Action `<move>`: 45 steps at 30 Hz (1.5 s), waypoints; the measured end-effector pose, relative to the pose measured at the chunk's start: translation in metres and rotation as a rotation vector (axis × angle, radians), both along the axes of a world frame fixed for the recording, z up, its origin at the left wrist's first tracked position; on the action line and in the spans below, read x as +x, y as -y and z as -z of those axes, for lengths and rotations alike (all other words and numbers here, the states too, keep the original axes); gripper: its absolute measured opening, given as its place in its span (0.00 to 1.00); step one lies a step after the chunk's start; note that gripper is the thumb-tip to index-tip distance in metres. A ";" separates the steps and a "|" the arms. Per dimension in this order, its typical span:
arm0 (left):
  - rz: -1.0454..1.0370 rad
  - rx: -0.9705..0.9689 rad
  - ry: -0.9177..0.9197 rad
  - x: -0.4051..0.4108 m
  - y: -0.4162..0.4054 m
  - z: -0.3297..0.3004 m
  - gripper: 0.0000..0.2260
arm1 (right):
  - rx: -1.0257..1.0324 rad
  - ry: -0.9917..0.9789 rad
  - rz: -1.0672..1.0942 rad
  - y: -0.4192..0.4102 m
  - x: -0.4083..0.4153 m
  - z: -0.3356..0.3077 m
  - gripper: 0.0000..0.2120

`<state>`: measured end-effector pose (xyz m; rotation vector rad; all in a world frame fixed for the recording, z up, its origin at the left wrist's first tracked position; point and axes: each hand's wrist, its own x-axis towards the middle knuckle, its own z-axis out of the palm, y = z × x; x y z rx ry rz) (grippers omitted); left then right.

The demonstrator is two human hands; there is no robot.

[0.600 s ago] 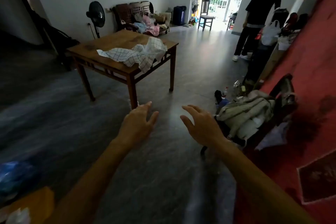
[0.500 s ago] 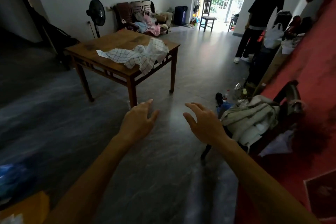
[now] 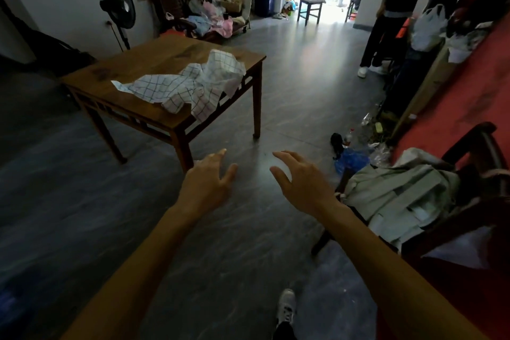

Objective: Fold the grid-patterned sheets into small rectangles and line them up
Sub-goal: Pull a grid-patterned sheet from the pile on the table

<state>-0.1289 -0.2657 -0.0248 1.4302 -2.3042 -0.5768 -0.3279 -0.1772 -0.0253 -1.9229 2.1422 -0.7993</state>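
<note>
A crumpled heap of white grid-patterned sheets [image 3: 193, 85] lies on the near right part of a brown wooden table [image 3: 129, 69], one corner hanging over the edge. Both my arms stretch forward over the dark floor, short of the table. My left hand [image 3: 207, 182] hovers just in front of the table's near leg, fingers relaxed and spread, holding nothing. My right hand [image 3: 300, 182] floats beside it to the right, fingers loosely spread and empty.
A person in dark clothes [image 3: 392, 8] stands at the back right. A chair piled with grey-green clothes [image 3: 400, 196] is close on my right, with bottles and a blue bag [image 3: 352, 159] on the floor. A fan [image 3: 118, 8] and cluttered bench [image 3: 204, 8] stand behind the table.
I have stepped closer to the table, which now looks larger. Both hands stay extended and empty, in nearly the same pose.
</note>
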 end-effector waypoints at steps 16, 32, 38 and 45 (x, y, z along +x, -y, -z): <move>-0.090 -0.010 0.012 -0.155 0.224 -0.003 0.25 | 0.040 0.069 -0.119 0.249 -0.156 0.012 0.21; -0.199 0.078 -0.226 -0.182 0.504 0.029 0.22 | 0.221 -0.055 -0.168 0.526 -0.193 0.014 0.22; -0.210 0.103 -0.237 -0.192 0.593 0.038 0.21 | 0.208 -0.055 -0.161 0.625 -0.206 0.013 0.22; -0.236 0.134 -0.188 -0.204 0.681 0.055 0.21 | 0.251 -0.051 -0.192 0.719 -0.219 0.036 0.22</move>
